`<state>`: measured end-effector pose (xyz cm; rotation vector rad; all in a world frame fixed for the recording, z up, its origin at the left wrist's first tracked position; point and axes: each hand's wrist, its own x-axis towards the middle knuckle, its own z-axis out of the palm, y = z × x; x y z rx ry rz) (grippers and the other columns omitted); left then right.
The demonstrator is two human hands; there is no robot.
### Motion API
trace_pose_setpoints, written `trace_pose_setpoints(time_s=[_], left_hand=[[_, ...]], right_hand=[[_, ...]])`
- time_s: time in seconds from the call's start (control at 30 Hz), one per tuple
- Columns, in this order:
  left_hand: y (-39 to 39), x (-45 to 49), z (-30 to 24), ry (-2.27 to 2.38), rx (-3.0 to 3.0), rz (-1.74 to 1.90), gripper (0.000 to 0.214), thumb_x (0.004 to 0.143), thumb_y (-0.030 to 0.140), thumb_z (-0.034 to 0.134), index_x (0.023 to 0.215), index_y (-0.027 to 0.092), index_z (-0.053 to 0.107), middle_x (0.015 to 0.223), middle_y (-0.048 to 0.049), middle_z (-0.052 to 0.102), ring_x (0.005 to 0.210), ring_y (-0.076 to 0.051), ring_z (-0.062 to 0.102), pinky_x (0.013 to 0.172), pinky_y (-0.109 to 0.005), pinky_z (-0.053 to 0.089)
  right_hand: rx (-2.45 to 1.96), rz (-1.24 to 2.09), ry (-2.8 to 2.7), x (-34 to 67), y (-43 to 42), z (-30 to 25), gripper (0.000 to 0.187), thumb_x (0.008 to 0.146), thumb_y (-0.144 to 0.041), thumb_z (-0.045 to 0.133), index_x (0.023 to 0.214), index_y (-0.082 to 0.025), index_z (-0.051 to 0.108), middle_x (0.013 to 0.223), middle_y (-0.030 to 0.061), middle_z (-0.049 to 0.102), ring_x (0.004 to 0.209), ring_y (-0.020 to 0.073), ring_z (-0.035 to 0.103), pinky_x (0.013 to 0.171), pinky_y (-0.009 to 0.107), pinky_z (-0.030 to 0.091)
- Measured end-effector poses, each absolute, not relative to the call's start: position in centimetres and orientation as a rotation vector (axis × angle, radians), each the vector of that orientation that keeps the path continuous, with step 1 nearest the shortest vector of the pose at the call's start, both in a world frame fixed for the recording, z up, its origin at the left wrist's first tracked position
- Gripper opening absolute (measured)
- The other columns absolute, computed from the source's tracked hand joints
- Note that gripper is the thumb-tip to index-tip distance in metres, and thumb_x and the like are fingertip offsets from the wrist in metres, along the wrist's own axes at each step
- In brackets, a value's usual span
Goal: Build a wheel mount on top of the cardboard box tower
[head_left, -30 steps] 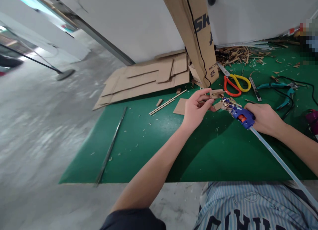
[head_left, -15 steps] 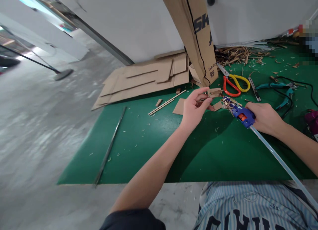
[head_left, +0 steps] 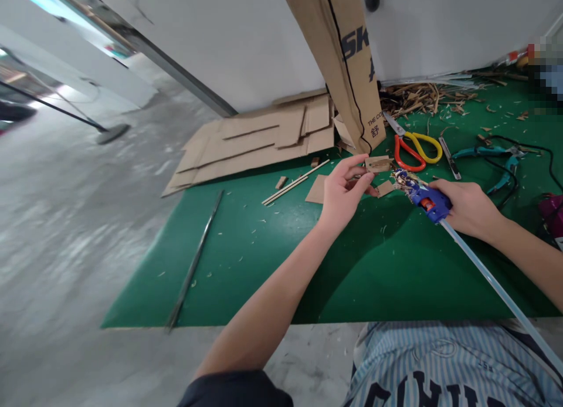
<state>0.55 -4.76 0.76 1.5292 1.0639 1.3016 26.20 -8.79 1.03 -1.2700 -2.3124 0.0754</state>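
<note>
Glue gun (head_left: 433, 204) and small cardboard piece (head_left: 378, 164) sit slightly farther apart than a second ago, the cardboard having shifted a touch leftward with the left hand (head_left: 345, 190). That hand is half curled, seemingly pinching the piece at its fingertips, with a lower flap (head_left: 386, 189) just beneath. The right hand (head_left: 468, 204) stays wrapped around the gun, nozzle toward the left fingertips. Gluing seems paused between touches; fresh glue is too small to tell.
</note>
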Motion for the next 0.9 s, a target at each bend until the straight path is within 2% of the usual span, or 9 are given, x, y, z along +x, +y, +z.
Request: trace_pose_setpoints(time_s=[0.13,0.4,0.6,0.9], left_hand=[[-4.71,0.57,0.76,1.069,1.534,1.312,0.033,0.087,0.024,0.067,0.118,0.020,0.060,0.090,-0.0007,0.076,0.053,-0.010,0.068,0.058,-0.024,0.061],[-4.75,0.50,0.38,1.070,1.682,1.258,0.030,0.087,0.020,0.067,0.116,0.020,0.061,0.085,-0.0004,0.073,0.055,-0.010,0.068,0.055,-0.022,0.058],[-4.91,0.52,0.13,1.108,1.912,1.254,0.029,0.086,0.017,0.066,0.115,0.018,0.065,0.087,-0.0021,0.073,0.066,-0.010,0.071,0.056,-0.018,0.056],[-5.00,0.34,0.01,1.100,1.993,1.256,0.030,0.088,0.016,0.065,0.117,0.019,0.065,0.089,-0.0021,0.072,0.065,-0.009,0.070,0.056,-0.019,0.057]], right_hand=[[-1.190,0.010,-2.301,26.30,-8.90,0.88,0.029,0.089,-0.033,0.054,0.108,-0.015,0.066,0.086,0.0101,0.077,0.071,0.0241,0.073,0.059,0.030,0.047],[-1.149,0.044,-2.381,25.89,-9.29,1.06,0.028,0.090,-0.037,0.057,0.108,-0.017,0.067,0.087,0.0083,0.078,0.069,0.0223,0.073,0.055,0.029,0.044],[-1.085,0.039,-2.430,25.69,-9.43,1.18,0.026,0.088,-0.031,0.059,0.107,-0.016,0.066,0.089,0.0081,0.079,0.072,0.0225,0.074,0.055,0.029,0.044],[-1.115,0.058,-2.419,25.66,-9.40,1.14,0.026,0.087,-0.031,0.061,0.107,-0.016,0.067,0.092,0.0086,0.079,0.073,0.0231,0.075,0.054,0.029,0.044]])
